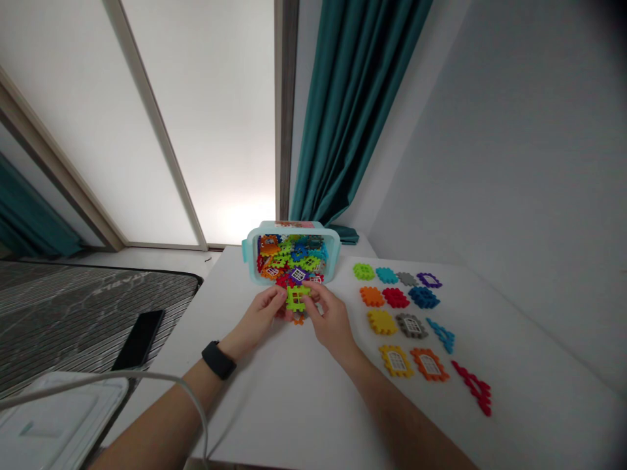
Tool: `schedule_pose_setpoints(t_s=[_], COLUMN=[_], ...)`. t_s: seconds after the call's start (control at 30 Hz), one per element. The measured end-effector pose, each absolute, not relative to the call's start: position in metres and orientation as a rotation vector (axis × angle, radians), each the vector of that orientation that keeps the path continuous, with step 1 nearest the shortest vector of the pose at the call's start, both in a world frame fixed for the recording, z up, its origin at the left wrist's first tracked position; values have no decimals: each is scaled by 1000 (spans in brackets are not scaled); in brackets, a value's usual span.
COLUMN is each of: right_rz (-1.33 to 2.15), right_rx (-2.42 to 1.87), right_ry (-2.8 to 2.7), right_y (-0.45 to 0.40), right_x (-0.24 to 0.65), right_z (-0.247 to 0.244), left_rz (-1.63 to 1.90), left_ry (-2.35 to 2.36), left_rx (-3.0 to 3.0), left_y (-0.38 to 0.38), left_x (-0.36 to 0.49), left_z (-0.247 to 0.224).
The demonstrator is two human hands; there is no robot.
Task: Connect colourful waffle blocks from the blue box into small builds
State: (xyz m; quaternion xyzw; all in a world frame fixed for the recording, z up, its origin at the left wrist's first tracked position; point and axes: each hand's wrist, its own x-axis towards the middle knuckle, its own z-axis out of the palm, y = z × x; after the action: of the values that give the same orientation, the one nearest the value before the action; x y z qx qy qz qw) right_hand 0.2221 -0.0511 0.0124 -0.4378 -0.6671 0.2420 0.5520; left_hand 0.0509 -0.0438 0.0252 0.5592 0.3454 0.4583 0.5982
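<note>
Between both hands, just in front of the bin, is a lime-green interlocking building tile (296,298) with window-like openings. My left hand (267,307) pinches its left edge, and my right hand (327,313) grips the right edge with thumb and fingers. Directly behind, a light-blue plastic bin (334,251) is full of mixed colourful tiles, among them a purple tile with a white window grid (298,275). Under the held tile a small orange piece (298,320) shows; whether it is held or lies on the table I cannot tell.
Rows of sorted tiles lie on the white table (274,405) at right, including a red tile (395,297), a yellow tile (382,322) and a long red piece (474,388). A cable (161,375) crosses my left forearm. A black phone (140,338) lies beyond the table's left edge.
</note>
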Motion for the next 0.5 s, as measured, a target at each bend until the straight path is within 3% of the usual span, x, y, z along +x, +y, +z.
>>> schedule_pose_setpoints(t_s=[0.13,0.5], right_rz=[869,1213], right_rx=[-1045,-975], right_ry=[-1389,-1093], right_y=[-47,-46], right_x=[220,218], right_z=[8,18], left_rz=[1062,1142], left_ry=[846,736], left_rx=[1292,974], left_y=[-43,-39], left_x=[53,49], left_z=[25,19])
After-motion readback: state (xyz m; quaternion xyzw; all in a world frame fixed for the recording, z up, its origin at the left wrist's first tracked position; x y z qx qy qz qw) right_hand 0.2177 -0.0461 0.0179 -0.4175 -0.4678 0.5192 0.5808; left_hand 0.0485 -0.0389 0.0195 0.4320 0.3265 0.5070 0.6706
